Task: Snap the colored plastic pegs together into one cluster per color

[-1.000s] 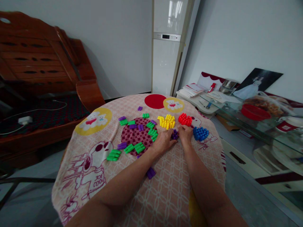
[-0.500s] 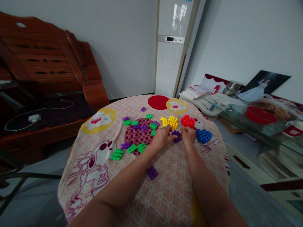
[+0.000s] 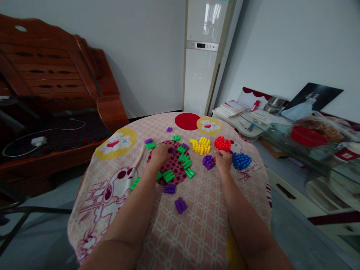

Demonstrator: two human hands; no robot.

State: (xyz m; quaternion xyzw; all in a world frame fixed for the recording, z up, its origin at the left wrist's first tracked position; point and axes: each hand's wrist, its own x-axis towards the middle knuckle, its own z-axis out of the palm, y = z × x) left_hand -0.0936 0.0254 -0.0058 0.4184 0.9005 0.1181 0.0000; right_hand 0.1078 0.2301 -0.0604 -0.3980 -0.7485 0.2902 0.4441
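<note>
My left hand reaches over the dark red checked patch of the cloth, its fingers curled down on a purple bullet-shaped plastic block. My right hand rests with closed fingers just right of an upright purple block cluster; what its fingertips hold, if anything, is hidden. Behind these stand a yellow block cluster and a red block cluster. To the right of that hand is a blue block cluster. Loose green blocks and purple blocks lie around my left arm.
A patterned cloth covers the round table. On the right, a glass shelf holds papers, a red bowl and a plastic bag. A wooden bench stands left, and a tall white cabinet unit stands behind.
My left hand has left the purple cluster and moved left to the loose blocks. A purple block pair now lies nearer the front of the checked patch. My right hand has hardly moved.
</note>
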